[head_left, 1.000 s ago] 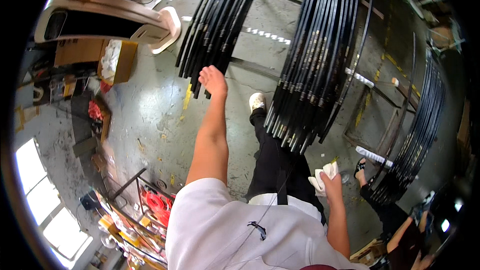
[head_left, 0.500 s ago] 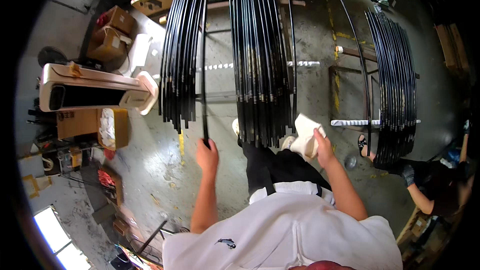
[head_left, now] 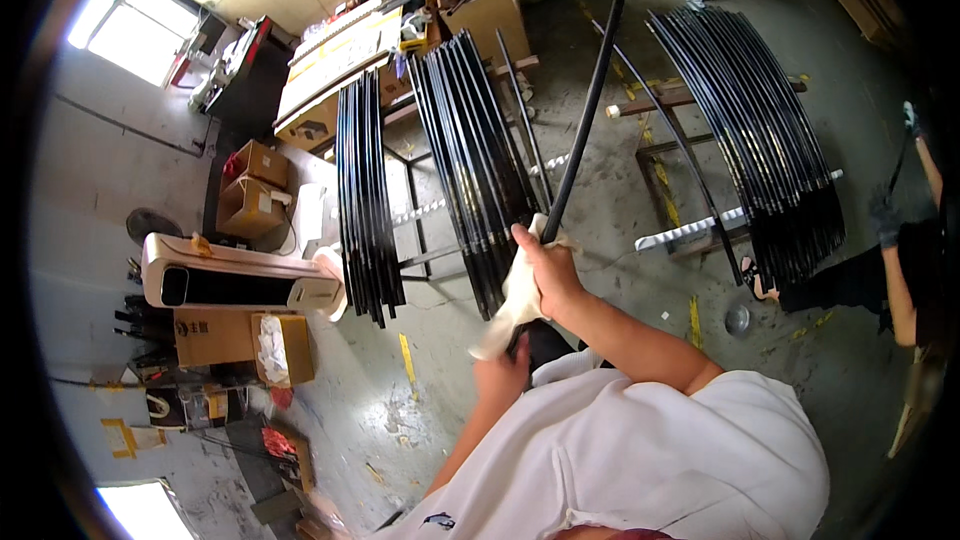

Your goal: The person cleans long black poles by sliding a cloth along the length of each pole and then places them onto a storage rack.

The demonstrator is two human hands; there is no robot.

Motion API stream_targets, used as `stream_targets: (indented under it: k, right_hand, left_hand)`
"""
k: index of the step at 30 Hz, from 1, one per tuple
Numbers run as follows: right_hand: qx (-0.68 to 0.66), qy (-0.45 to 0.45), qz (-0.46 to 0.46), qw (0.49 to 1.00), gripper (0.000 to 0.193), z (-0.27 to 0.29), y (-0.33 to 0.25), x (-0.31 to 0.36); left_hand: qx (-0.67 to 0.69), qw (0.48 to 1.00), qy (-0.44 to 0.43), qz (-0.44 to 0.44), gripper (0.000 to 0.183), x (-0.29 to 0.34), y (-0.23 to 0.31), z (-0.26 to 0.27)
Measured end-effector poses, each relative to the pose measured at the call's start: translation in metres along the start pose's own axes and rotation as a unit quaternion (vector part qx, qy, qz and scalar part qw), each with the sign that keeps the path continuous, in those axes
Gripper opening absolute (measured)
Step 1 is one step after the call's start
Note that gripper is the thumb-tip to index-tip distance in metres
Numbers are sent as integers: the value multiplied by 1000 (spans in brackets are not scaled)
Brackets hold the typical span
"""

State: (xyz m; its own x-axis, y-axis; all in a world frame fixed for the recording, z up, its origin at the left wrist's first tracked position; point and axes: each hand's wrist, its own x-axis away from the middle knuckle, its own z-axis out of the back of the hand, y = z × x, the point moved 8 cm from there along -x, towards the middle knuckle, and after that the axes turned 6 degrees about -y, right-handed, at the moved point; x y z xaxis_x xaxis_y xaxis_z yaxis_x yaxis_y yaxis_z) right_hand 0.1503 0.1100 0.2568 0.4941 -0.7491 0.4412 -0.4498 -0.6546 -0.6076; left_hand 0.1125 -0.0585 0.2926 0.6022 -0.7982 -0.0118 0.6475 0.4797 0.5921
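Note:
A long black rod (head_left: 592, 100) slants up and away from me. My right hand (head_left: 552, 278) is closed around it through a crumpled off-white cloth (head_left: 517, 302), which hangs down over the rod's lower part. Just below the cloth, my left hand (head_left: 502, 374) is closed at the rod's lower end, partly covered by cloth and shirt. Beyond my hands, two rows of similar black rods lie side by side: the left row (head_left: 368, 190) and the middle row (head_left: 468, 155). A single rod (head_left: 522, 105) lies apart to the right of the middle row.
A further row of black rods (head_left: 760, 140) rests on a rack to the right, beside a co-worker's gloved hand (head_left: 884, 217). At left stand a pinkish-white machine (head_left: 235, 275) and an open carton (head_left: 284, 350). Cardboard boxes (head_left: 262, 175) sit farther back.
The rod in my left hand has swung from the left row to the right, its far end raised. My right hand has brought the cloth onto it. The view has turned.

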Motion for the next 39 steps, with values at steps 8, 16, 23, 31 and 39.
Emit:
stream_targets:
  k: [8, 16, 23, 31, 39]
  right_hand:
    - [132, 23, 45, 990, 33, 66, -150, -81]
    - [99, -69, 137, 983, 35, 20, -345, -87]
    - [92, -268, 153, 947, 26, -74, -353, -65]
    - [146, -231, 273, 922, 22, -143, -318, -2]
    - [240, -255, -17, 937, 37, -133, -132, 35]
  left_hand:
    - [-188, 947, -136, 224, 22, 164, -171, 46]
    - [-198, 912, -154, 325, 26, 342, -303, 106]
    - [-202, 880, -177, 391, 30, 400, -322, 92]
    - [17, 943, -147, 300, 21, 194, -190, 14]
    - [176, 965, -82, 177, 25, 21, -34, 8]
